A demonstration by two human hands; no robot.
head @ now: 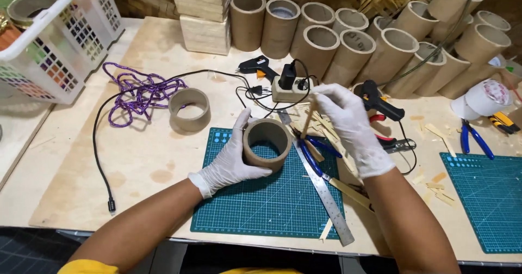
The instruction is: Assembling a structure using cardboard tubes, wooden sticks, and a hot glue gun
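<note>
Currently steadying short cardboard ring (267,143) upright on green cutting mat (272,198) with left hand (231,157), gloved fingers wrapped and clamped round ring's outer wall, probably to stop it rolling or sliding. Right hand (350,127) pinching thin bamboo strip (308,119) between thumb and fingertips, strip angled down toward ring's far rim, held near its top end, likely for fine placement. Steel ruler (321,189) lying diagonally just right of ring, blue-handled pliers (315,151) beside it. Crowded to the right: black glue gun (380,104), bamboo offcuts. Power strip (288,89) behind ring. Open room on mat's near half; spare ring (189,109) and purple cord (138,91) well apart, left.
</note>
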